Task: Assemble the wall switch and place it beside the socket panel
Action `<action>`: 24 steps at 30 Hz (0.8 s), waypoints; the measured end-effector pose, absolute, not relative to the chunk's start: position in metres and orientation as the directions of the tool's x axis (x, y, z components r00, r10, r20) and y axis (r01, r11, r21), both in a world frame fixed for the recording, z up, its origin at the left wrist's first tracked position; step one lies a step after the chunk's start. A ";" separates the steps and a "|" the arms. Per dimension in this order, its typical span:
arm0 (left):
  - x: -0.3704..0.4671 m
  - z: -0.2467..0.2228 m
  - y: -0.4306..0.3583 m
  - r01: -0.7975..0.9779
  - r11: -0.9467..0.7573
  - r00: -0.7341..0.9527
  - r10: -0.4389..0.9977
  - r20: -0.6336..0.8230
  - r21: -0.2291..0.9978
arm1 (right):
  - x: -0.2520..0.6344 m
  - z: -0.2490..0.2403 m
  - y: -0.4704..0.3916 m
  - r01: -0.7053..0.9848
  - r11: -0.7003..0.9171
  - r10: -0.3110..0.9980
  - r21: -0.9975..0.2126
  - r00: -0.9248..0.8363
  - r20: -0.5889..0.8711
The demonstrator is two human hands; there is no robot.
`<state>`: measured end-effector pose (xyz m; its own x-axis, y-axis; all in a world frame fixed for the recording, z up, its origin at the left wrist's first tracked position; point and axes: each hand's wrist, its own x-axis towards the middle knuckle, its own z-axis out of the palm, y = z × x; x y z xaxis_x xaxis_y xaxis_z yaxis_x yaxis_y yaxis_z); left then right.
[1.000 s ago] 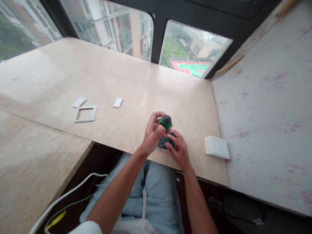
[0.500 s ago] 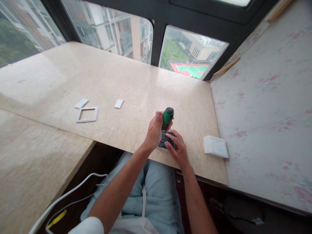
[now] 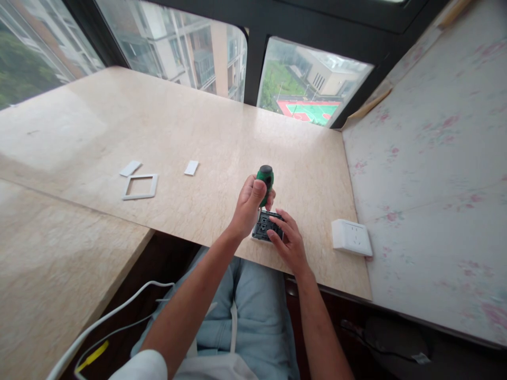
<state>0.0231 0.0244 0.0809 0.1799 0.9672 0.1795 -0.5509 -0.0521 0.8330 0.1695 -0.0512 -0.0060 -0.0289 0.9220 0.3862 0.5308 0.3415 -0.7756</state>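
Note:
My left hand (image 3: 251,203) is wrapped round the green and black handle of a screwdriver (image 3: 266,177), held nearly upright. Its thin metal shaft points down to the far left part of a wall switch (image 3: 264,227), whose dark inner face is uncovered and whose rim is white. The switch lies flat near the counter's front edge. From the right, my right hand (image 3: 289,237) grips it, thumb and fingers resting on the dark face and covering its right part. Exactly where the screwdriver's tip touches cannot be made out.
To the left lie a white square frame (image 3: 140,187), a white cover piece (image 3: 130,169) by its corner, and another small white piece (image 3: 191,168). A white socket box (image 3: 351,238) stands by the papered wall (image 3: 428,200). Windows border the counter (image 3: 222,137) at the back.
My left hand and the screwdriver have shifted slightly left, and the handle stands differently tilted. More of the switch's left side now shows. My right hand stays in place.

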 end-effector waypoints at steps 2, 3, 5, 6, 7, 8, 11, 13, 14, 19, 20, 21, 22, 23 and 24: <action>0.021 0.082 0.025 -0.504 -0.022 0.199 0.970 0.141 0.863 | 0.169 -0.006 -0.051 0.532 0.340 0.923 -0.776 -0.030 0.384; 0.021 0.082 0.025 -0.478 -0.004 0.199 0.974 0.112 0.878 | 0.169 -0.006 -0.051 0.533 0.338 0.923 -0.776 -0.029 0.383; 0.020 0.082 0.024 -0.437 0.032 0.192 0.980 0.059 0.899 | 0.169 -0.007 -0.051 0.531 0.340 0.923 -0.776 -0.028 0.385; 0.020 0.082 0.023 -0.423 0.047 0.196 0.980 0.041 0.905 | 0.169 -0.007 -0.051 0.528 0.343 0.921 -0.777 -0.028 0.388; 0.020 0.082 0.022 -0.413 0.061 0.208 0.978 0.029 0.909 | 0.169 -0.008 -0.051 0.525 0.349 0.919 -0.777 -0.029 0.393; 0.021 0.082 0.022 -0.408 0.073 0.225 0.974 0.023 0.910 | 0.169 -0.009 -0.051 0.522 0.353 0.917 -0.777 -0.030 0.397; 0.024 0.081 0.020 -0.453 0.087 0.287 0.957 0.052 0.887 | 0.170 -0.010 -0.051 0.526 0.354 0.917 -0.774 -0.030 0.399; 0.025 0.080 0.020 -0.518 0.075 0.321 0.940 0.113 0.852 | 0.170 -0.010 -0.051 0.536 0.350 0.917 -0.768 -0.027 0.399; 0.025 0.079 0.020 -0.545 0.064 0.333 0.932 0.145 0.836 | 0.170 -0.010 -0.051 0.540 0.350 0.916 -0.765 -0.027 0.400; 0.021 0.072 0.020 -0.555 0.017 0.350 0.912 0.215 0.832 | 0.170 -0.009 -0.051 0.549 0.353 0.915 -0.757 -0.034 0.402; 0.020 0.072 0.020 -0.549 0.012 0.359 0.906 0.223 0.836 | 0.170 -0.009 -0.051 0.549 0.352 0.916 -0.758 -0.034 0.401; 0.019 0.071 0.020 -0.544 0.005 0.372 0.898 0.235 0.839 | 0.170 -0.009 -0.051 0.548 0.351 0.916 -0.759 -0.032 0.400; 0.018 0.071 0.020 -0.541 0.000 0.384 0.890 0.247 0.841 | 0.170 -0.009 -0.051 0.548 0.349 0.917 -0.760 -0.030 0.399; 0.018 0.072 0.021 -0.539 0.000 0.395 0.883 0.253 0.842 | 0.171 -0.009 -0.051 0.548 0.348 0.917 -0.761 -0.028 0.398; 0.018 0.073 0.021 -0.537 0.010 0.402 0.882 0.246 0.843 | 0.170 -0.009 -0.051 0.548 0.346 0.917 -0.762 -0.027 0.397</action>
